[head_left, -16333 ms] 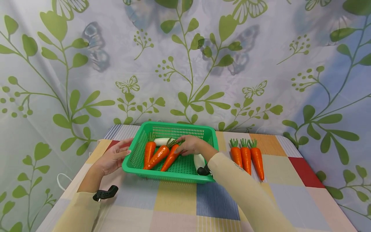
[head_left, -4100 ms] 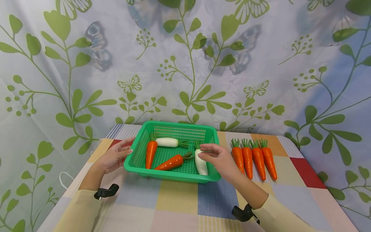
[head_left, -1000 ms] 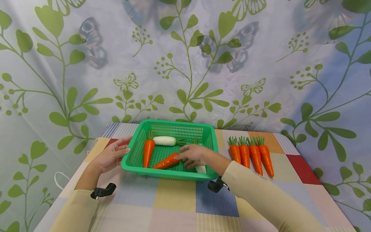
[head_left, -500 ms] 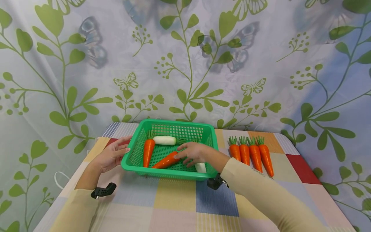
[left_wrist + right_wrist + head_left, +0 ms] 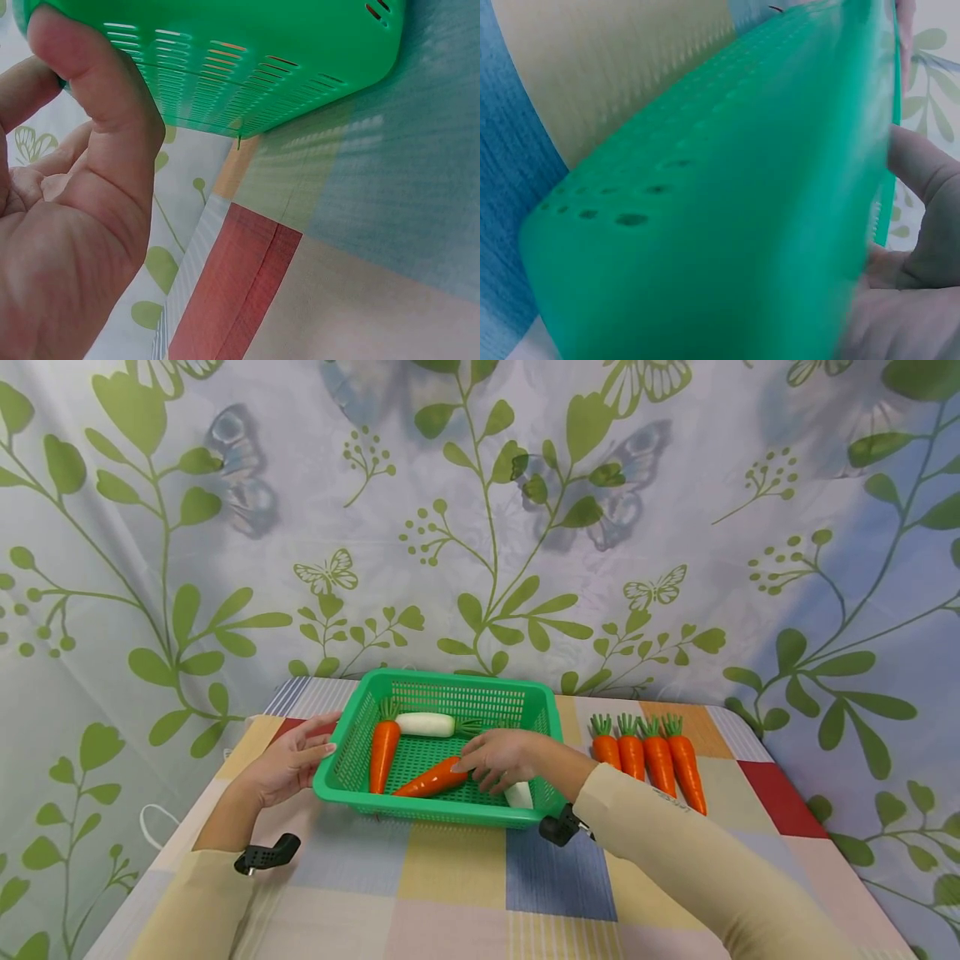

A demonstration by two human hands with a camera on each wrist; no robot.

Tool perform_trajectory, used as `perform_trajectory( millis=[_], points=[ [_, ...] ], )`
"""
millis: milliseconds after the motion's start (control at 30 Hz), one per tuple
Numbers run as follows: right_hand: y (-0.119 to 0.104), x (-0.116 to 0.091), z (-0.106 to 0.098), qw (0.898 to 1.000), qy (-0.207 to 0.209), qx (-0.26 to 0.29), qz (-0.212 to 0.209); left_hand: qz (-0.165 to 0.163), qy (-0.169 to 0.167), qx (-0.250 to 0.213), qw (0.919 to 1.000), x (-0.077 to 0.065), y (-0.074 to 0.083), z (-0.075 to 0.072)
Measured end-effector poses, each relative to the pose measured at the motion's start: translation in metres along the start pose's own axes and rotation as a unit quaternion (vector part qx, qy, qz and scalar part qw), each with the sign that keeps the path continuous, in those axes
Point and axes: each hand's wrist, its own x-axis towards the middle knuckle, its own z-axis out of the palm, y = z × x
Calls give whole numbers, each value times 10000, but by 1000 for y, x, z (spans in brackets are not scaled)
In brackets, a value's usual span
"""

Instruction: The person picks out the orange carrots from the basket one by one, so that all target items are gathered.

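In the head view, my left hand (image 5: 288,764) holds the left rim of a green plastic basket (image 5: 442,812), with the thumb on the rim. My right hand (image 5: 506,756) reaches into the basket and pinches the leafy end of a carrot (image 5: 427,781) lying slantwise on its floor. That carrot's leaves are hidden under the fingers. Another carrot (image 5: 384,756) lies along the basket's left side. A white radish (image 5: 426,724) lies near the back wall. A second white radish (image 5: 519,795) is partly covered by my right hand.
Right of the basket, several carrots (image 5: 657,764) lie side by side on the patchwork tablecloth (image 5: 457,868), leaves pointing away; my right sleeve covers some tips. A leaf-patterned curtain (image 5: 480,527) hangs behind the table. A white cable (image 5: 155,827) loops at the left edge.
Since the oldest frame, one carrot has gone from the basket to the row on the right. My right hand has since moved from the right-hand radish to the slanting carrot. The left hand stays put.
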Motion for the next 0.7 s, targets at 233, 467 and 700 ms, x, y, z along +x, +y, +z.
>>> perform_trajectory(
  millis=[233,467,700],
  points=[
    [5,6,6,9996,-211,-198,-25,-10,7,18,10000,0,0,0],
    [7,5,6,9996,-179,-199,-51,3,21,57,10000,1,-2,0],
    [-1,-2,0,9994,-126,-324,-72,2,57,87,9999,0,-2,1]
  ],
)
